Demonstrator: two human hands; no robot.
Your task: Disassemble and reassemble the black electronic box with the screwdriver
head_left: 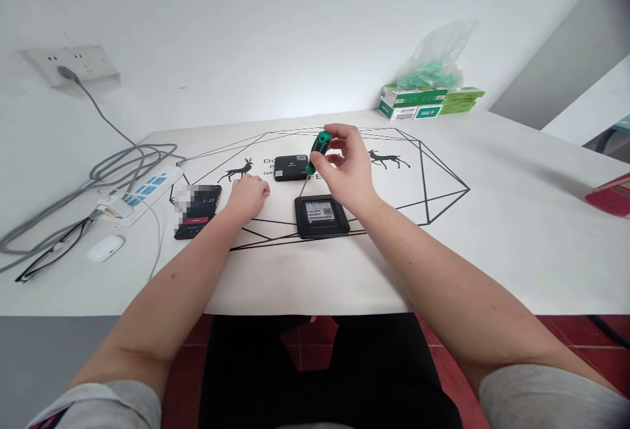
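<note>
My right hand (352,170) is closed around the green and black handle of a screwdriver (319,147). Its thin metal shaft slants down to the upper left corner of a flat black square device (322,219), which lies with its white label facing up. Whether the tip sits in a screw is too small to tell. My left hand (247,196) lies palm down on the printed mat, left of the device, holding nothing, its fingers slightly bent. Just behind the device is a similar black box (289,168) with small stickers, partly behind the screwdriver.
Left of my left hand are a phone (199,212), a white mouse (105,248), eyeglasses (56,248) and a power strip (145,193) with coiled grey cable. Green and white boxes (413,102) under a plastic bag (436,65) stand by the wall. A red object (610,194) lies far right.
</note>
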